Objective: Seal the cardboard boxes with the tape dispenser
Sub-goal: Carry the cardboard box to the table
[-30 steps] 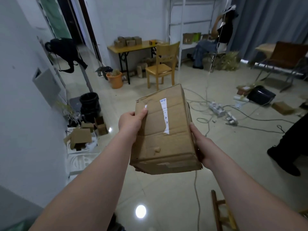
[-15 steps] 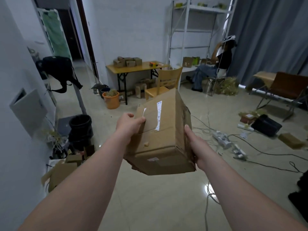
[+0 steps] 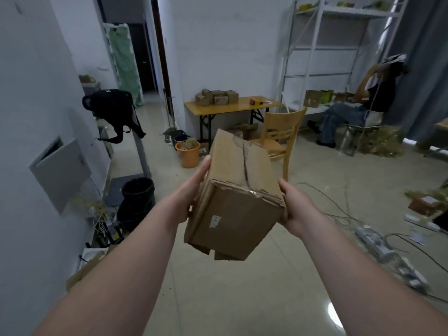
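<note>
I hold a worn cardboard box (image 3: 235, 190) in mid-air between both hands. Its end face with a small white sticker is turned toward me, and a flap seam runs along its top. My left hand (image 3: 191, 192) presses the left side with straight fingers. My right hand (image 3: 294, 209) cups the lower right corner, thumb on the near edge, fingers hidden under the box. Far ahead, a wooden table (image 3: 232, 108) carries an orange tape dispenser (image 3: 254, 101) and several small boxes (image 3: 215, 97).
A wooden chair (image 3: 281, 139) stands before the table, with an orange bucket (image 3: 188, 155) to its left. A black bin (image 3: 138, 192) sits by the left wall. Power strips and cables (image 3: 378, 241) lie on the floor at right. A person (image 3: 358, 110) sits by the white shelf rack.
The box has been turned so its end face points at me and the side with the white strip is out of sight. The view has lifted and the table looks nearer.
</note>
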Motion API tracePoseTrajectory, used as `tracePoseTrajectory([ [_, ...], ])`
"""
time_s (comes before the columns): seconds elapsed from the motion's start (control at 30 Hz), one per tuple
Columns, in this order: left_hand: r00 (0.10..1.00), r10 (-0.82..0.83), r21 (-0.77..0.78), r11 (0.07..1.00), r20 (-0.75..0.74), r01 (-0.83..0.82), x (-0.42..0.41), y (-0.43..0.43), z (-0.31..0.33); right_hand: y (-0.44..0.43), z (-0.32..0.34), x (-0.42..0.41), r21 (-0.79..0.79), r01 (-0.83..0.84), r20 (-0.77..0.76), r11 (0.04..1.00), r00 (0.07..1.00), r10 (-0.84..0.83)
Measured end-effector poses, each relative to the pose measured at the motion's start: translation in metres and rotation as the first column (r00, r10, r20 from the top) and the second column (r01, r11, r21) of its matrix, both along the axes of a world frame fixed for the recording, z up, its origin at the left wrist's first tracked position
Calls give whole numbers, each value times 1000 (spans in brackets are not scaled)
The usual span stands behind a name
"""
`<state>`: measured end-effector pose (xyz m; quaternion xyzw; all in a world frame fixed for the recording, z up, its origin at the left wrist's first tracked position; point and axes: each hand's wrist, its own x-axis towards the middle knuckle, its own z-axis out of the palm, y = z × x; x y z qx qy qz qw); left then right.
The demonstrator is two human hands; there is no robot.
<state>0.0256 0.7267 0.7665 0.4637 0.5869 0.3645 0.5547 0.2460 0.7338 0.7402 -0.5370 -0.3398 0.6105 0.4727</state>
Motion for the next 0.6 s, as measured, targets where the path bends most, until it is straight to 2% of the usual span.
tracePoseTrajectory([
  [0.17, 994, 33, -12, 999, 105, -32, 23, 109, 1, 112, 0, 19, 65, -43, 39, 997, 998, 40],
  [0.37, 956, 82, -7, 997, 280, -83, 46, 241, 3, 241, 14, 38, -37, -143, 79, 989, 986, 145],
  [0.47, 944, 85, -53, 996, 318, -72, 47, 286, -2, 290, 17, 42, -63, -152, 103, 986, 982, 158],
  [0.6, 946, 60, -34, 998, 320, -52, 49, 343, 1, 354, 13, 45, -4, -151, 148, 989, 978, 150],
])
